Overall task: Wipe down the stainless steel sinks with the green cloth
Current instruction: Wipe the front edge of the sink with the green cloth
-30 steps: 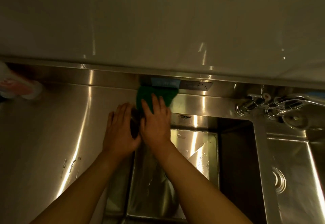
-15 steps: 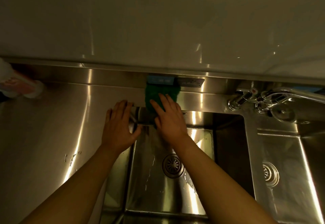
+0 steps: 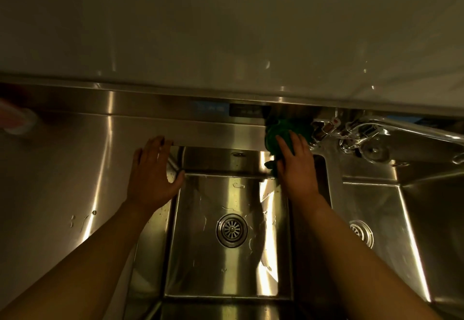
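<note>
Two stainless steel sinks sit side by side: the left sink (image 3: 195, 244) below me with a round drain (image 3: 231, 230), and the right sink (image 3: 391, 219) partly cut off by the frame edge. My right hand (image 3: 297, 166) presses the green cloth (image 3: 282, 132) flat against the back ledge at the left sink's far right corner, close to the faucet. My left hand (image 3: 150, 171) rests flat with fingers spread on the sink's far left corner and holds nothing.
A chrome faucet (image 3: 371, 131) with valves stands just right of the cloth, its spout reaching right. A flat steel drainboard (image 3: 62, 181) with water drops lies to the left. A white and red bottle (image 3: 15, 121) stands at the far left. A pale wall rises behind.
My right hand slid the green cloth to the right along the back ledge, from the sink's left corner to near the faucet. My left hand stayed at the left corner.
</note>
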A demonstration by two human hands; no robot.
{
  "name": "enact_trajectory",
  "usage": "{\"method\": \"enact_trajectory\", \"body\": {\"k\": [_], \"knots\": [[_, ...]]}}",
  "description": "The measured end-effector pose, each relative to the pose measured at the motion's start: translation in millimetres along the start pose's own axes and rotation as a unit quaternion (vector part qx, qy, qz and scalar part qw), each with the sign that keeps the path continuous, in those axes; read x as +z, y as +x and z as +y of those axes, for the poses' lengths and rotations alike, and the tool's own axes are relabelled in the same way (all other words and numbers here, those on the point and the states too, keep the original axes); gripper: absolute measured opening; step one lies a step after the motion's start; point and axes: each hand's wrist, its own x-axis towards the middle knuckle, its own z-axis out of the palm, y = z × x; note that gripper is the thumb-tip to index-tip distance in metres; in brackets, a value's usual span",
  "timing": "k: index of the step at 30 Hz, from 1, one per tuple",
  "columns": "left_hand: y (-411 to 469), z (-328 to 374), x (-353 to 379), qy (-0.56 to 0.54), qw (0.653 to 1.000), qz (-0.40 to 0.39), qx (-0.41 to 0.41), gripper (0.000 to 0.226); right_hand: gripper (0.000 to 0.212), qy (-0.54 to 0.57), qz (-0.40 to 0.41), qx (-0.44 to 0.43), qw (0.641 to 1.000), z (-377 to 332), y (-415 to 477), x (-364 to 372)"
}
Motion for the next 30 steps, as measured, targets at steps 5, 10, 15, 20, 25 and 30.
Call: {"method": "enact_trajectory", "body": {"k": [5, 10, 15, 20, 25, 30], "knots": [[-1.0, 2.2, -5.1, -0.037, 0.999, -0.006, 0.004, 0.086, 0.058, 0.033, 0.002, 0.054, 0.998, -21.5, -5.8, 0.8], [-27.3, 1.4, -12.2, -0.106, 0.994, -0.024, 0.001, 0.085, 0.055, 0.053, -0.013, 0.030, 0.998, -42.1, -30.3, 2.9], [-77.8, 0.0, -25.8, -0.051, 0.997, -0.055, 0.023, 0.082, 0.054, 0.154, 0.020, 0.011, 0.988, -81.3, -48.8, 9.1], [-99.3, -19.2, -46.9, -0.010, 0.997, -0.078, 0.019, 0.075, 0.055, 0.337, 0.015, 0.026, 0.941, -136.8, -72.5, 28.2], [-123.5, -26.2, -39.2, 0.026, 0.996, -0.089, 0.020, 0.074, 0.054, 0.468, -0.037, 0.008, 0.883, -191.0, -107.1, 59.0], [-130.8, -31.1, -27.1, -0.025, 0.998, -0.051, 0.006, 0.061, 0.054, 0.524, -0.086, 0.020, 0.847, -234.0, -131.6, 105.4]]}}
